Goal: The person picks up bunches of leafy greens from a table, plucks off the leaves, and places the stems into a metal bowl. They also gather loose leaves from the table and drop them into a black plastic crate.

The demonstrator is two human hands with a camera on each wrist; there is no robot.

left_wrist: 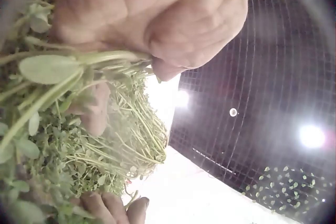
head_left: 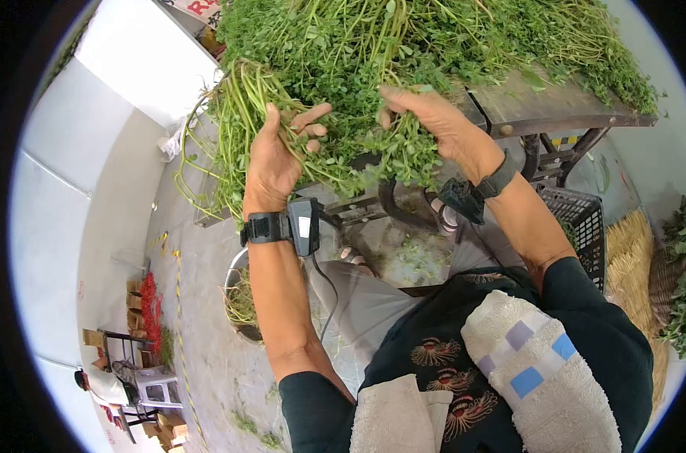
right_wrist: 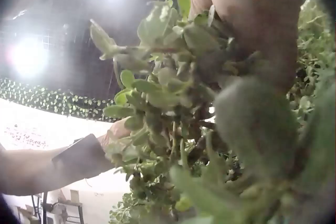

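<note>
Fleshy-stemmed greens with small oval leaves, which look like purslane, lie in a big heap on the table in the head view. My left hand holds a bunch of long purslane stems, thumb up and fingers partly bent. In the left wrist view, stems pass under the base of that hand. Level with it, on the right, my right hand grips a leafy purslane bunch that hangs down below its fingers. Leaves hide most of its fingers in the right wrist view.
The dark wooden table has its front edge just ahead of my knees. A black plastic crate stands on the floor at the right, beside a straw bundle. At the left is a metal basin with stems in it.
</note>
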